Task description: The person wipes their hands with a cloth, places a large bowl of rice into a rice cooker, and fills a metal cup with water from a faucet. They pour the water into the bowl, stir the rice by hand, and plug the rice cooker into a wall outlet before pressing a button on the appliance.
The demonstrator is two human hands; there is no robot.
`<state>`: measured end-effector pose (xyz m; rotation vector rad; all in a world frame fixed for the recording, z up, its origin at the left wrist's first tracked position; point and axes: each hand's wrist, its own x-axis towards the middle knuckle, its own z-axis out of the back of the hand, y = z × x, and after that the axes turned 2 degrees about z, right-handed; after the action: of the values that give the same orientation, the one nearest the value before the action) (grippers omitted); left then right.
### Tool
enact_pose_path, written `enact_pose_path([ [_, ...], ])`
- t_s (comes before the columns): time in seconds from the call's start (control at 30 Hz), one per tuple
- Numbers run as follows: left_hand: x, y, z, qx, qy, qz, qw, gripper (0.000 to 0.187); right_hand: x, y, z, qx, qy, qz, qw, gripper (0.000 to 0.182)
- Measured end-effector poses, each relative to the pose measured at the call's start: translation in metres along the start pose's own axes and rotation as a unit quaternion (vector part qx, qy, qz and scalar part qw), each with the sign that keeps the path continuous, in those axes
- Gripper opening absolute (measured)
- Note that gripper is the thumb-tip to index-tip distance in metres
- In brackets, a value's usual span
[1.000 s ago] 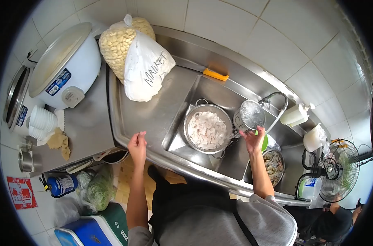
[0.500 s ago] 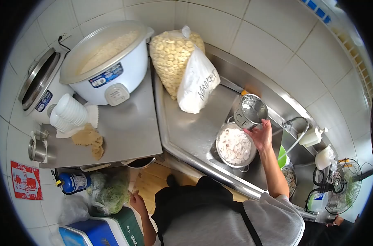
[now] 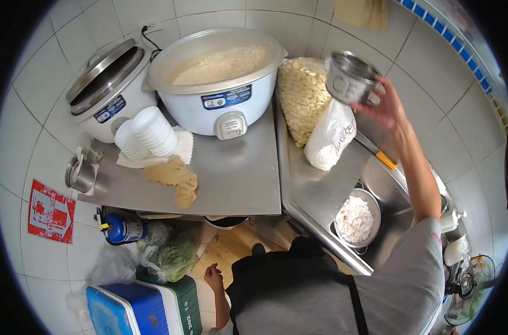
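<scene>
The right hand (image 3: 385, 106) grips the metal pot (image 3: 342, 85) from one side, at the upper right of the bag (image 3: 298, 103); the left hand (image 3: 214, 277), fingers loosely curled, hangs well below-left of the bag. This one-sided grip could let the pot tip or bump the bag. Left of the bag, the counter (image 3: 237, 176) seems to offer room between its front edge and the rice cooker (image 3: 190, 110)

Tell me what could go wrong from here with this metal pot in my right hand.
Only your right hand grips the metal pot, so it could slip; any liquid inside, which I can't make out, might splash the bag of pale cloves close by. The large rice cooker stands open, so drips could perhaps reach the rice. The stacked white bowls lean, and a bump might topple them.
</scene>
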<state>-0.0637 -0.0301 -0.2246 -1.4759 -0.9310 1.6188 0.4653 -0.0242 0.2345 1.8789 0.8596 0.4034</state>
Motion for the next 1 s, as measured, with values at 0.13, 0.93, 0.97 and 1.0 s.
enact_pose_path([
  [0.13, -0.005, 0.024, 0.017, -0.006, -0.059, 0.048, 0.997, 0.024, 0.067, 0.006, -0.069, -0.013, 0.054, 0.043, 0.998, 0.059],
  [0.93, -0.091, 0.205, 0.072, 0.141, -0.095, 0.134, 0.976, 0.023, 0.177, -0.094, -0.184, -0.67, 0.133, 0.679, 0.268, 0.073],
  [0.97, -0.088, 0.198, 0.07, 0.136, -0.088, 0.134, 0.978, 0.022, 0.174, -0.091, -0.183, -0.676, 0.127, 0.673, 0.27, 0.073],
  [1.0, -0.086, 0.193, 0.069, 0.133, -0.078, 0.134, 0.979, 0.022, 0.169, -0.087, -0.181, -0.652, 0.116, 0.694, 0.282, 0.071],
])
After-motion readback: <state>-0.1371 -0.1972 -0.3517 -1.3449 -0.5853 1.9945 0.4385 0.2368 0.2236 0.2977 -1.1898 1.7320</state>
